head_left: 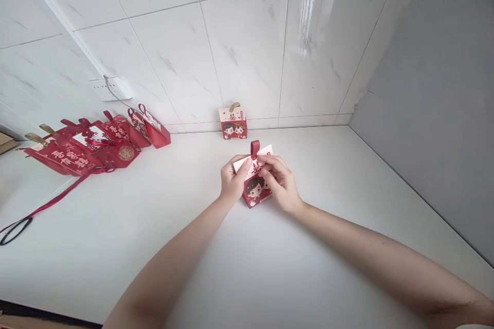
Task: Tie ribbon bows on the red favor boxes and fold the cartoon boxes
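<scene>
Both hands pinch the top flaps of the small box point(256, 185), which stands on the tabletop point(270, 267) in front of the finished box point(233, 123). Left hand point(231, 181) should steady the flap while right hand point(281, 185) presses beside the loop point(255, 148), keeping edges aligned.
</scene>
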### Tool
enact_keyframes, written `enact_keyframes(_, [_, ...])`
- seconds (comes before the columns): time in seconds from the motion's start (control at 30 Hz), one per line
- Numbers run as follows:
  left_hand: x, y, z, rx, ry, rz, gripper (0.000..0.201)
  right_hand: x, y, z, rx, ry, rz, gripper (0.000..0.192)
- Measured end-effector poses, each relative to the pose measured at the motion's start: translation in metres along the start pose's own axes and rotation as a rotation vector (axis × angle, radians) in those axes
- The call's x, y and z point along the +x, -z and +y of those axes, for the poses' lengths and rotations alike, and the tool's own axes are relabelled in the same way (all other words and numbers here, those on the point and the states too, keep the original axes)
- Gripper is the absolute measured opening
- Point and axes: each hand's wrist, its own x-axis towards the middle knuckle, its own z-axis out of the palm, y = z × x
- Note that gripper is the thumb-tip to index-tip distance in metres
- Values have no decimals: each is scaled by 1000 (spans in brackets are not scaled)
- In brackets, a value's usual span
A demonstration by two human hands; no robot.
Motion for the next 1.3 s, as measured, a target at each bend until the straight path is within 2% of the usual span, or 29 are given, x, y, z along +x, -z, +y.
enact_keyframes(0.2, [2, 4, 1, 17, 39, -30, 29, 1, 2, -2, -8, 46, -9, 29])
enact_keyframes(0.33, [5, 5, -1, -8, 52, -47, 27, 6, 6, -5, -109, 96, -58, 30])
enact_keyframes(0.53, [10, 5, 0, -123, 156, -43, 26, 20, 19, -10, -435, 251, 107, 32])
enact_keyframes(0.77, [11, 8, 6, -254, 277, -138, 25, 28, 29, -8, -443, 439, -62, 19])
enact_keyframes(1.13, [10, 6, 9, -258, 329, -172, 26, 32, 31, -16, -506, 398, -117, 14])
enact_keyframes(1.3, [13, 9, 16, -95, 251, -195, 30, 32, 30, -21, -523, 396, -124, 9])
